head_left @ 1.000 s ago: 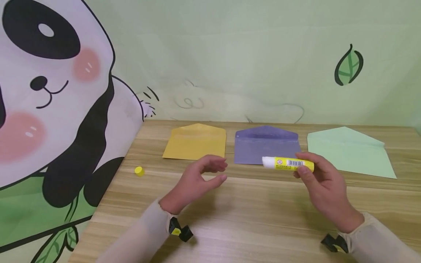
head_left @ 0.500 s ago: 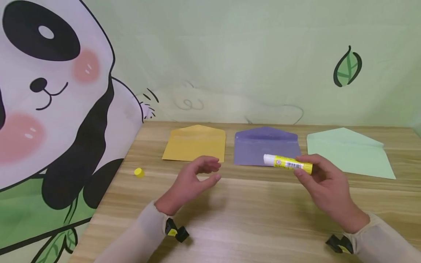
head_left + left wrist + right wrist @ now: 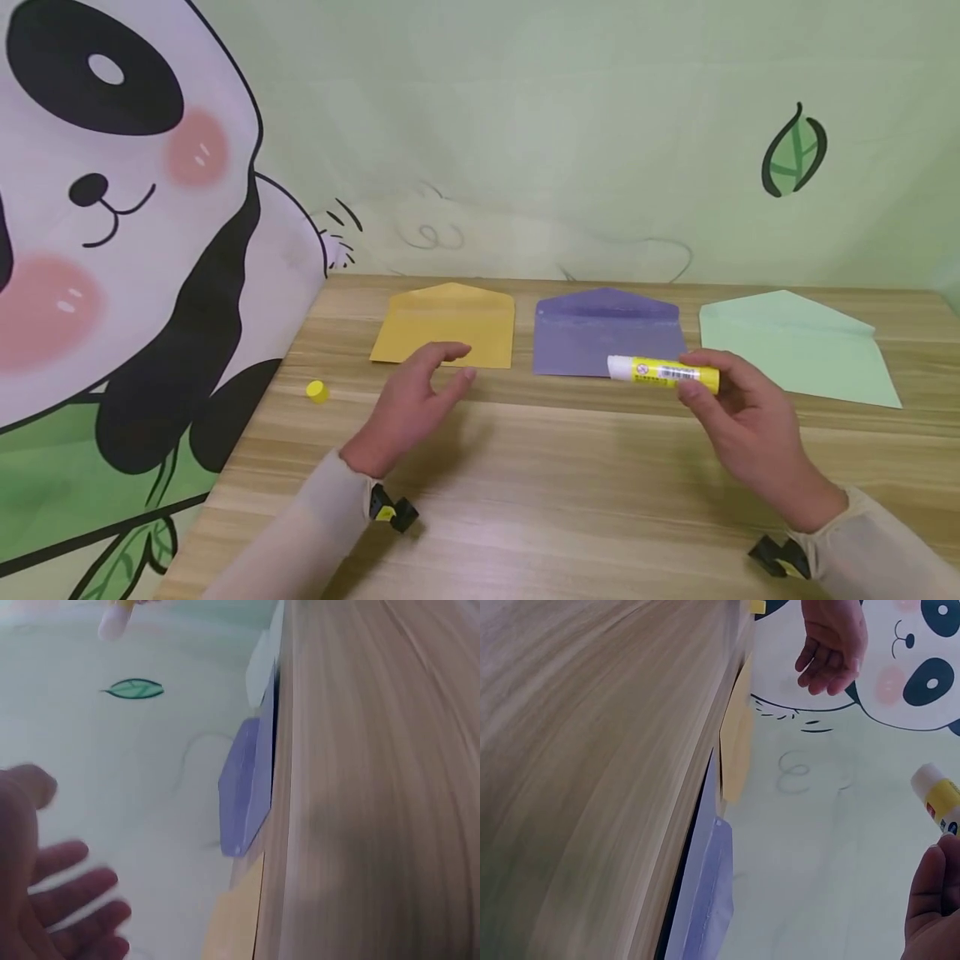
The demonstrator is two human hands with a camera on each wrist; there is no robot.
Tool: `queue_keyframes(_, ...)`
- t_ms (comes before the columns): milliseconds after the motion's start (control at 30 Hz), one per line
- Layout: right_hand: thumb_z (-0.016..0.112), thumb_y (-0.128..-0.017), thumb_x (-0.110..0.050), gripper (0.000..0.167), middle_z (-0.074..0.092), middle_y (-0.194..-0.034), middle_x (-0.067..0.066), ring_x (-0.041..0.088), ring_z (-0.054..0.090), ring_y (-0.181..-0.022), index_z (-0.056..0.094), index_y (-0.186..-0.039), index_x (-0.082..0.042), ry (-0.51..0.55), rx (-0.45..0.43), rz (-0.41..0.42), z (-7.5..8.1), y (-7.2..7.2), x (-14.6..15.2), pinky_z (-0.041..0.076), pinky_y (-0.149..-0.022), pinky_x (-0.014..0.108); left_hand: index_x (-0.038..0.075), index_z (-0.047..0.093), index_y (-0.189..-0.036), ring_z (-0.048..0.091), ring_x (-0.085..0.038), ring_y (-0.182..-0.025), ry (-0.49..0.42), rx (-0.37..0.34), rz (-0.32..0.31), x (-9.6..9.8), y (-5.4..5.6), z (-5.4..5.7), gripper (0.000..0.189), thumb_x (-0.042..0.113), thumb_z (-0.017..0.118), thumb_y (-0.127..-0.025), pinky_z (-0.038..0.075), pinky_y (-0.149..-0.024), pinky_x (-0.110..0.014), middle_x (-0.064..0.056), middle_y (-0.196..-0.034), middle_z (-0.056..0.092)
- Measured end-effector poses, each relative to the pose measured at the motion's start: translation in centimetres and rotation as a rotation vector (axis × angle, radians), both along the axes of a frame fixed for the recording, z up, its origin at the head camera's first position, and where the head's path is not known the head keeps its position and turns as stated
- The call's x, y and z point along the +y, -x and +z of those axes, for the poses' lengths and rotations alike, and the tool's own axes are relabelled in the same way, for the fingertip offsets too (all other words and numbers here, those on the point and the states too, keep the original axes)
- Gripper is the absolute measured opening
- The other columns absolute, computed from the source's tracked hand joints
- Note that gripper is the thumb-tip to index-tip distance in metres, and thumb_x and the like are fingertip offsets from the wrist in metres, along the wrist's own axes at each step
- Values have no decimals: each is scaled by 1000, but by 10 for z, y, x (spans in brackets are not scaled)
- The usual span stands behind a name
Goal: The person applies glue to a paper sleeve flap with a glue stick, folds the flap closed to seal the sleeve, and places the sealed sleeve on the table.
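Note:
In the head view my right hand (image 3: 757,433) pinches a yellow and white glue stick (image 3: 663,372) between thumb and fingers, its white end pointing left. It is held above the table, in front of the purple envelope (image 3: 585,343). My left hand (image 3: 405,404) is raised over the table with fingers apart from the thumb and nothing between them; its fingertips overlap the lower part of the yellow envelope (image 3: 450,321) in this view. A light green envelope (image 3: 795,346) lies beyond the right hand. All three envelopes lie with their flaps unfolded to the back.
A small yellow cap (image 3: 317,392) rests near the left edge of the wooden table (image 3: 555,492). Behind the table hangs a pale green cloth (image 3: 525,150) with a panda picture (image 3: 217,250).
My left hand has moved left, from near the gap between the yellow and purple envelopes towards the yellow one. The right hand with the glue stick has shifted slightly to the right.

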State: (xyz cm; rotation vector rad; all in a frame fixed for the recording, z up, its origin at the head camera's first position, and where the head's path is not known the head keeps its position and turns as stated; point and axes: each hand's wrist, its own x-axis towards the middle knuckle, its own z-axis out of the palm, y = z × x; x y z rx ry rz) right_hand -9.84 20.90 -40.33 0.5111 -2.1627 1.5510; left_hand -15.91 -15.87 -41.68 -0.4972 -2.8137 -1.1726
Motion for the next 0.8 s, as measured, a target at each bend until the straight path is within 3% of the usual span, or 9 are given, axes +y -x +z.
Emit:
queue_keyframes(333,63,-90,14,32,63,-94,-4,6,56,-74,62,-121,7,-40,5,-11,-4,-1,3,50,-63,13,5,55,-138,50,-32,-130,200,70,96,-20,27,-9,55,43,59,-99,42,-108,-50,-14,-139,56)
queue_keyframes(600,64,-90,12,32,62,-89,2,7,55,-73,63,-121,6,-29,0,-7,-9,-1,5,49,-60,15,-3,50,-140,47,-41,-131,303,-1,199,-36,50,-23,63,42,60,-96,40,-110,-53,-23,-142,49)
queue_keyframes(800,64,-91,9,31,63,-89,3,6,56,-72,63,-122,4,-45,-19,-18,-10,-3,8,48,-59,16,-7,42,-144,43,-46,-133,402,-77,214,-47,60,-24,76,53,52,-98,36,-112,-55,-27,-146,43)
